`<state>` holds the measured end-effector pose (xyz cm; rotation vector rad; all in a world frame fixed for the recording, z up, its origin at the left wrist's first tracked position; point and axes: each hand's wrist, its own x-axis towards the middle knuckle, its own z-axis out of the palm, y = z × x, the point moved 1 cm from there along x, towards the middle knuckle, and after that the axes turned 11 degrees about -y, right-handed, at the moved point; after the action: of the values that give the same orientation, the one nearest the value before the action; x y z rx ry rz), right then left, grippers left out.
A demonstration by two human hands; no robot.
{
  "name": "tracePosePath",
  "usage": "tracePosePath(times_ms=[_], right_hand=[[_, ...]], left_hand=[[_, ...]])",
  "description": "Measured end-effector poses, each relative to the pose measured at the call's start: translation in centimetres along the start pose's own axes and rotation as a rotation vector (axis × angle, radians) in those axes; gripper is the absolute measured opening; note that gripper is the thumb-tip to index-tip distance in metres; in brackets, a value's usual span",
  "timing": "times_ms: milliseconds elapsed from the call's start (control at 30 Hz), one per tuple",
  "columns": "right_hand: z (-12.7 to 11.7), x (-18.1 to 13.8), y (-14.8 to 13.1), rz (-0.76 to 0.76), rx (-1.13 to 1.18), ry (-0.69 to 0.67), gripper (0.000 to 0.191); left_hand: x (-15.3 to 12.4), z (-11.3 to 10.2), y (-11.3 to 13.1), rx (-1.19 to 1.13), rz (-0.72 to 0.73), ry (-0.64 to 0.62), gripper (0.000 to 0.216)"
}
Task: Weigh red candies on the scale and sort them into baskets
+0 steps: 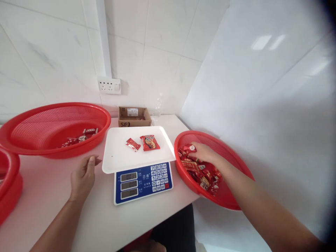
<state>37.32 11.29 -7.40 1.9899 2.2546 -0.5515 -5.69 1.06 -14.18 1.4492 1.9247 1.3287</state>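
Note:
My right hand (203, 153) reaches into the red basket (231, 196) at the table's right edge, its fingers closed round a red snack packet (188, 148) on top of a pile of red packets (204, 175). My left hand (82, 176) rests on the white table, fingers together and lying flat, just left of a blue digital scale (143, 182). It holds nothing. The scale's white tray (115, 154) carries two red packets: a small one (132, 144) and a larger one (149, 142).
A large red basket (31, 140) with a few packets stands at the back left. Part of another red basket (7, 182) shows at the far left. A small cardboard box (134, 117) sits by the tiled wall under a socket (109, 85).

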Motion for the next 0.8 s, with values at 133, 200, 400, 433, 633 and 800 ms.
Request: tracePosePath(times_ms=[133, 200, 400, 433, 633, 800], right_hand=[[-2.5, -1.0, -2.6, -0.048, 0.121, 0.25, 0.04], [-2.7, -1.5, -5.1, -0.159, 0.221, 0.241, 0.043], [0.0, -1.3, -13.5, -0.494, 0.333, 0.032, 0.044], [0.6, -0.9, -14.5, -0.523, 0.32, 0.032, 0.046], [2.0, 0.8, -17.2, -0.6, 0.265, 0.07, 0.028], [1.1, 0.4, -16.6, -0.55, 0.191, 0.101, 0.028]], left_hand=[[0.0, 0.1, 0.0, 0.002, 0.006, 0.001, 0.035], [0.0, 0.1, -0.1, 0.004, 0.01, -0.002, 0.036], [0.0, 0.1, -0.6, -0.017, 0.026, 0.0, 0.037], [0.0, 0.1, -0.7, -0.02, 0.026, -0.003, 0.037], [-0.1, -0.1, -0.4, -0.053, 0.015, 0.003, 0.042], [-0.2, -0.1, -0.2, -0.09, 0.019, 0.014, 0.042]])
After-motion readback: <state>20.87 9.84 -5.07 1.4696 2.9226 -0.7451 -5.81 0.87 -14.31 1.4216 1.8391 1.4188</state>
